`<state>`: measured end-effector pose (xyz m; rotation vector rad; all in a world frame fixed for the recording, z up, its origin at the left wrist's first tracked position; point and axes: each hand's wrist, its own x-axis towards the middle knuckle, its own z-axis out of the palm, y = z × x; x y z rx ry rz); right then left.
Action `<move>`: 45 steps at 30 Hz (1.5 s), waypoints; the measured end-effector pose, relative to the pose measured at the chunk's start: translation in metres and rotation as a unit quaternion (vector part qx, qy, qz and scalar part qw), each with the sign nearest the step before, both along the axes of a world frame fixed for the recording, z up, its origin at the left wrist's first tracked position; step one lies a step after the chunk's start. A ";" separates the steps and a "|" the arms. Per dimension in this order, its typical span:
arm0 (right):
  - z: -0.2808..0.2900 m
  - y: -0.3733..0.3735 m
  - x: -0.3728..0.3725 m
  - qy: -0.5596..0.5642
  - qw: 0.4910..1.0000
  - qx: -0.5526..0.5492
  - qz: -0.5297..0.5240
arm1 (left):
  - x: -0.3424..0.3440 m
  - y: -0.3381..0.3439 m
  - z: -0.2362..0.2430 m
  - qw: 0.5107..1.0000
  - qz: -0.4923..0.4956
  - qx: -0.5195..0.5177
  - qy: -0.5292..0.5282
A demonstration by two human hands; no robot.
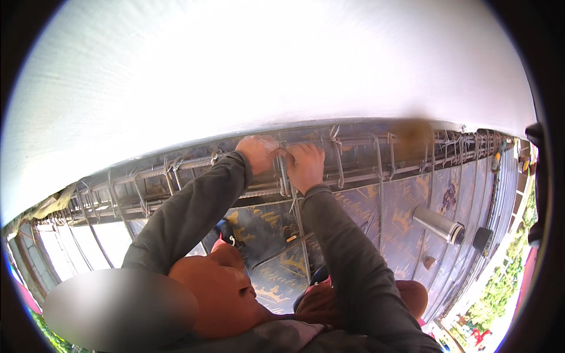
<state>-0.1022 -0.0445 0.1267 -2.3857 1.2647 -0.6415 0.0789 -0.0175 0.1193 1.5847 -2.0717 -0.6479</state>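
A long cage of rebar (253, 191), with steel bars and bent stirrups, runs across the view in front of me. Both of my hands meet at the top of one rebar stirrup (283, 176) near the middle. My left hand (260, 153) is closed at its left side, with the fingertips partly hidden. From the right, my right hand (305, 167) closes against the same spot, its fingers bent over the top bar. Any small piece between the fingertips is too small to make out. Another stirrup (338, 159) stands just right of my right hand.
Dark formwork panels (347, 212) with yellow print lie beneath the cage, crossed by thin bars. A silvery cylinder (437, 225) and a small dark block (483, 241) rest at the right. A bright white surface (265, 65) fills the upper view. My knees are bent below.
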 end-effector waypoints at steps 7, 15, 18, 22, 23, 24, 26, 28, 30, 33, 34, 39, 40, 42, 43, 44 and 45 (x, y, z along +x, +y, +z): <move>0.066 0.016 -0.075 0.090 0.971 0.025 0.222 | 0.005 0.006 0.011 0.977 0.048 0.194 0.077; 0.038 0.104 -0.126 0.261 0.854 -0.011 0.450 | -0.003 0.010 0.015 0.949 0.148 0.236 0.145; 0.040 0.098 -0.125 0.301 0.820 0.028 0.486 | 0.000 0.012 0.000 0.949 0.156 0.215 0.173; 0.087 0.088 -0.145 0.337 0.806 0.169 0.456 | -0.008 0.010 0.006 0.952 0.145 0.202 0.178; 0.108 0.082 -0.151 0.319 0.825 0.221 0.411 | -0.007 0.011 0.008 0.956 0.142 0.189 0.176; 0.128 0.076 -0.155 0.294 0.840 0.272 0.367 | -0.004 0.015 0.009 0.959 0.142 0.178 0.170; 0.169 0.068 -0.161 0.280 0.843 0.393 0.237 | -0.002 0.019 0.012 0.967 0.148 0.136 0.153; 0.191 0.068 -0.162 0.238 0.841 0.472 0.114 | -0.002 0.020 0.006 0.971 0.146 0.106 0.157; 0.200 0.071 -0.160 0.168 0.841 0.515 0.011 | -0.002 0.019 0.007 0.974 0.128 0.121 0.143; 0.181 0.071 -0.141 0.083 0.858 0.504 -0.055 | -0.005 0.020 0.006 0.980 0.113 0.100 0.130; 0.181 0.069 -0.133 0.080 0.858 0.504 -0.066 | -0.008 0.018 0.008 0.981 0.110 0.100 0.127; 0.181 0.075 -0.120 -0.150 0.718 0.663 -0.150 | -0.007 0.021 0.014 0.982 0.107 0.085 0.126; 0.182 0.080 -0.120 -0.204 0.694 0.671 -0.163 | -0.006 0.022 0.013 0.982 0.108 0.075 0.134; 0.179 0.088 -0.122 -0.310 0.641 0.679 -0.177 | -0.004 0.023 0.014 0.982 0.108 0.095 0.124; 0.172 0.092 -0.125 -0.262 0.650 0.694 -0.163 | -0.005 0.021 0.013 0.982 0.105 0.104 0.120; 0.159 0.097 -0.128 -0.212 0.658 0.707 -0.149 | -0.005 0.021 0.012 0.983 0.106 0.096 0.118; 0.152 0.100 -0.131 -0.161 0.664 0.718 -0.133 | -0.006 0.022 0.011 0.983 0.107 0.088 0.117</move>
